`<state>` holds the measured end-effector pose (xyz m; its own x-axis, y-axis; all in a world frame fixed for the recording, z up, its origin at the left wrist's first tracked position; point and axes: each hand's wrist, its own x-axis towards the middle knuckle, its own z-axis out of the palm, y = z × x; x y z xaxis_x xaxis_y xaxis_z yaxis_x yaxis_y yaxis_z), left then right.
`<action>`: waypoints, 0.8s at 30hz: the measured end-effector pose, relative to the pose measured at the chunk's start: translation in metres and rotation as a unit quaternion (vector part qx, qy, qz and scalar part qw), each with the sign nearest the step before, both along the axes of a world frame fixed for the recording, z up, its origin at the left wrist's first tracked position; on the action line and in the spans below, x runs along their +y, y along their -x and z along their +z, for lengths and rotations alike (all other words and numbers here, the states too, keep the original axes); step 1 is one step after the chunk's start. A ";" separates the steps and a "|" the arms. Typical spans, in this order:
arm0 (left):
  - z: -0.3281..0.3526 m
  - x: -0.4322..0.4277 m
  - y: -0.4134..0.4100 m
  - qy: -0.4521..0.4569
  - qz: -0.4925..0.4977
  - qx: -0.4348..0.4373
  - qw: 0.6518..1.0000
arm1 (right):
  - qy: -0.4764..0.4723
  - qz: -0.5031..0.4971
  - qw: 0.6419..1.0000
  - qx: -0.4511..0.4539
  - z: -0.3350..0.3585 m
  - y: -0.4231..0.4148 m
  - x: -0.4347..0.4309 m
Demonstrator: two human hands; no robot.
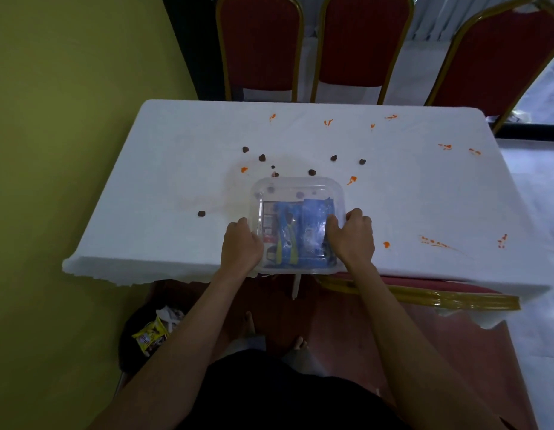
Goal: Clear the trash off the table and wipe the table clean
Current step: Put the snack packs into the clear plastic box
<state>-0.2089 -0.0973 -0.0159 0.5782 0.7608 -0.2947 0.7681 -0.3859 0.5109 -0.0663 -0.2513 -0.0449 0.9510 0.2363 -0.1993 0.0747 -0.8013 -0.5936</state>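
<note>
A clear plastic container (296,187) sits at the near edge of the white-covered table (176,181), with blue wrappers (303,231) inside. My left hand (241,243) grips its left side. My right hand (351,235) grips its right side, fingers curled over the rim. Several dark crumbs (262,157) lie on the cloth beyond the container, and one more crumb (201,213) lies to its left. Orange sauce smears (434,242) dot the far and right parts of the cloth.
Three red chairs with gold frames (362,41) stand behind the table. A dark bin (136,342) holding a yellow wrapper (150,336) and white paper stands on the floor at the lower left. A yellow-green wall runs along the left. A gold chair frame (424,297) lies under the table's near edge.
</note>
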 end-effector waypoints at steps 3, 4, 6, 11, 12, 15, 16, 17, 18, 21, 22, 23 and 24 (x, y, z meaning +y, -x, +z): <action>0.003 0.000 -0.006 -0.005 -0.006 -0.010 1.000 | 0.030 -0.018 0.999 -0.017 -0.001 0.003 0.010; 0.004 0.000 -0.008 -0.003 -0.007 -0.015 1.000 | 0.037 -0.028 0.999 -0.015 -0.003 0.006 0.013; 0.004 -0.002 -0.010 0.008 -0.003 -0.024 1.000 | 0.034 -0.045 0.998 -0.012 -0.008 0.013 0.018; -0.010 -0.002 -0.009 0.008 0.034 -0.044 0.998 | 0.024 -0.073 0.997 -0.028 -0.009 0.017 0.022; -0.012 -0.002 -0.010 0.015 0.046 -0.047 0.998 | 0.025 -0.074 0.997 -0.028 -0.009 0.017 0.022; -0.012 -0.004 -0.010 0.052 0.069 -0.054 0.995 | 0.022 -0.078 0.997 -0.008 -0.009 0.016 0.020; -0.011 -0.007 -0.008 0.069 0.076 -0.059 0.993 | 0.022 -0.077 0.997 0.000 -0.010 0.015 0.019; -0.009 -0.011 -0.006 0.090 0.086 -0.066 0.990 | 0.021 -0.075 0.997 0.005 -0.010 0.014 0.018; -0.008 -0.015 -0.004 0.115 0.101 -0.071 0.986 | 0.020 -0.073 0.997 0.008 -0.010 0.013 0.018; -0.012 -0.021 0.000 0.182 0.151 -0.086 0.968 | 0.018 -0.070 0.997 0.018 -0.010 0.011 0.019; -0.015 -0.019 0.000 0.201 0.164 -0.093 0.961 | 0.011 -0.070 0.997 0.022 -0.010 0.011 0.019; -0.018 -0.016 0.001 0.217 0.172 -0.097 0.956 | 0.003 -0.069 0.997 0.026 -0.009 0.010 0.018; -0.020 -0.012 0.002 0.233 0.175 -0.101 0.951 | -0.002 -0.068 0.997 0.031 -0.008 0.009 0.018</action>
